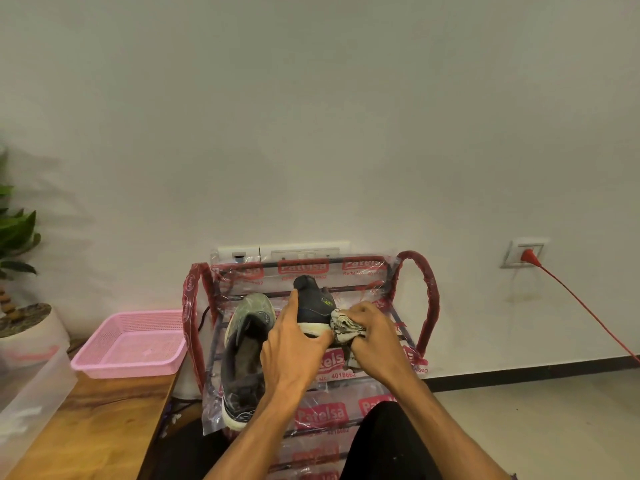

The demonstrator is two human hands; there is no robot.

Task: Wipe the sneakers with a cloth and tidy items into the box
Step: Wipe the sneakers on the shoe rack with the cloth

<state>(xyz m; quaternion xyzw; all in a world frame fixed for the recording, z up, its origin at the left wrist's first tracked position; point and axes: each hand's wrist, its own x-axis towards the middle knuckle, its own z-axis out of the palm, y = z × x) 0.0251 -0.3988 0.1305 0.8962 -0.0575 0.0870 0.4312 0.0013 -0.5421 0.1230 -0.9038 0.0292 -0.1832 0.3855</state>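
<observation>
Our left hand (294,344) grips the dark navy white-soled sneaker (313,304) over the red-framed plastic-wrapped rack (427,299) | our right hand (375,332) clutches the crumpled pale cloth (344,327) against its sole edge | pink mesh plastic basket (121,368) just beside the rack's left edge | pale floor (536,410) stretches right.

Dark white-soled sneaker (313,308) with crumpled cloth (344,327) against it

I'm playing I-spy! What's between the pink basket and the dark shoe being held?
The head view shows the rack's red side bar and a second grey sneaker lying there.
</observation>
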